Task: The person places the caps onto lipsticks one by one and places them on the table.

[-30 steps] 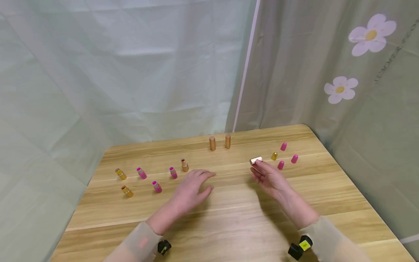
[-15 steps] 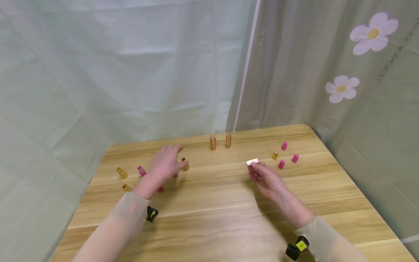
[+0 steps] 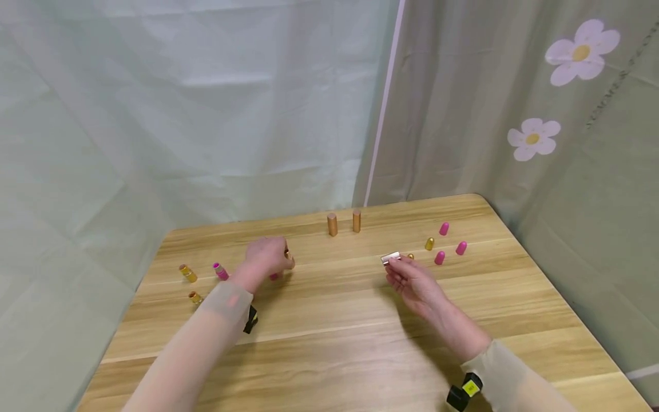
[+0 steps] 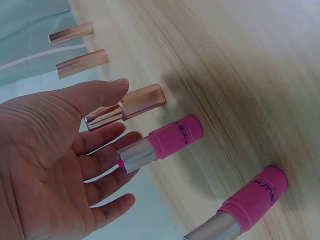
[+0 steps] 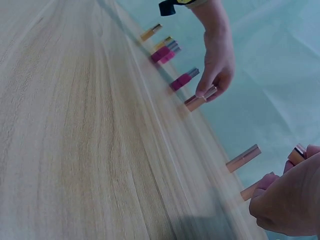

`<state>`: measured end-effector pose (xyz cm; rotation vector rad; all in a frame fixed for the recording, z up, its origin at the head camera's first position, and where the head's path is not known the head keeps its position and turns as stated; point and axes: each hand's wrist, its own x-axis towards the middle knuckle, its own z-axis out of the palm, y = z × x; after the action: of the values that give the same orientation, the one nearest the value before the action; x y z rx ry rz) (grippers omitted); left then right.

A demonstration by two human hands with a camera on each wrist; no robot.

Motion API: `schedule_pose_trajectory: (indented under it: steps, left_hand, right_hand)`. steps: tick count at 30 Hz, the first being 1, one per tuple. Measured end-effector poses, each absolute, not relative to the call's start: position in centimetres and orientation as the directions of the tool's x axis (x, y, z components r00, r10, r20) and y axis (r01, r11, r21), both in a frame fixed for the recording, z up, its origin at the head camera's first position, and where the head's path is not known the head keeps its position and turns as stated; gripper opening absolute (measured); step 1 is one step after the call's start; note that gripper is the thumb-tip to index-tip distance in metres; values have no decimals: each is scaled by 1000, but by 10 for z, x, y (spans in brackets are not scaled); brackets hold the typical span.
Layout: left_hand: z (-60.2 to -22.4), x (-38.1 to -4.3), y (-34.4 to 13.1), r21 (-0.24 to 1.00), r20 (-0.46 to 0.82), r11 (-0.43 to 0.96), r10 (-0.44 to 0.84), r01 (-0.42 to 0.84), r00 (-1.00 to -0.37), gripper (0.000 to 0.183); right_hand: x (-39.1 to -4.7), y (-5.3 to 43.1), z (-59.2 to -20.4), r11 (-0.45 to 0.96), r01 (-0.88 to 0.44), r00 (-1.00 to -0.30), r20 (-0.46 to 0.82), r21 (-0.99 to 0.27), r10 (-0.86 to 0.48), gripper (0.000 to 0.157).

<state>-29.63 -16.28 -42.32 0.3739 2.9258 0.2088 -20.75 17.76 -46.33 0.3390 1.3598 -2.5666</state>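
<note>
In the head view my left hand (image 3: 265, 256) reaches over the left part of the table. Its thumb and fingers close around the upper part of an uncapped rose-gold lipstick (image 4: 145, 101), which stands on the wood. Beside it in the left wrist view is a magenta lipstick (image 4: 176, 137) with a silver collar, and a second magenta lipstick (image 4: 255, 200) stands nearer. My right hand (image 3: 417, 284) pinches a shiny rose-gold lipstick cap (image 3: 390, 258) above the table, right of centre. The right wrist view shows this cap's end (image 5: 298, 152) past my fingers.
Two rose-gold tubes (image 3: 332, 225) stand at the back. Magenta rounded caps (image 3: 461, 248) and gold rounded caps (image 3: 429, 244) sit on the right. Gold lipsticks (image 3: 187, 273) and another magenta lipstick (image 3: 220, 271) stand at the left. A curtain (image 3: 247, 114) hangs behind the table.
My left hand has moved left and away from me to the rose-gold lipstick, its fingers closing round it. My right hand has shifted slightly left with the cap.
</note>
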Motion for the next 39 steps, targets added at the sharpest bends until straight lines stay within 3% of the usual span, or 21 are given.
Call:
schedule_pose_trajectory:
  steps: [8, 18, 26, 34, 39]
  left_hand:
    - [-426, -303, -159, 164, -232, 969, 221, 185, -947, 15]
    - [-431, -298, -133, 53, -134, 951, 311, 306, -941, 20]
    - [-441, -280, -100, 48, -81, 919, 395, 392, -915, 21]
    - [-444, -252, -82, 134, -107, 895, 440, 426, -891, 21]
    - [-449, -247, -85, 270, -88, 886, 413, 378, -906, 21]
  right_hand:
    - [-207, 177, -464, -545, 294, -950, -304, -785, -74, 17]
    - [-207, 176, -464, -533, 290, -948, -316, -795, -44, 12]
    - [-207, 175, -467, -525, 285, -950, -309, -802, -43, 11]
    - [-209, 175, -469, -527, 288, -948, -316, -800, -39, 9]
    - [-209, 176, -469, -526, 288, -950, -307, -800, -53, 9]
